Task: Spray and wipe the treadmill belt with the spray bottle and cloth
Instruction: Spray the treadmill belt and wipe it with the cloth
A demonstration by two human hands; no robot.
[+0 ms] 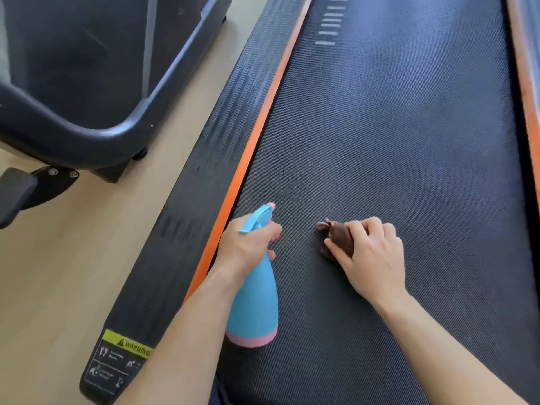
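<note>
Looking down a person's two bare forearms, which reach out over a dark, finely textured treadmill belt that runs away up the picture.

The left hand is wrapped round the neck of a light blue spray bottle with a pink band at its base and a pink nozzle tip. The fingers curl round the far side of the neck, and the blue trigger lever sticks out above the knuckles. The bottle sits over the near left part of the belt, just beside the belt's left edge, with its nozzle pointing away from the person. I cannot tell whether its base touches the belt.

The right hand lies on the belt to the right of the bottle's head, apart from it. Its fingers and thumb are curled over a small bunched dark brown cloth, which is on the belt surface and pokes out past the fingertips on the left.

An orange strip borders the belt on the left, and beyond it lies a ribbed black side rail bearing a yellow and black warning label at its near end. A second orange strip shows along the right edge. Short white marks are printed on the belt far ahead. To the left, on a pale wooden floor, stands the dark base of another machine.
</note>
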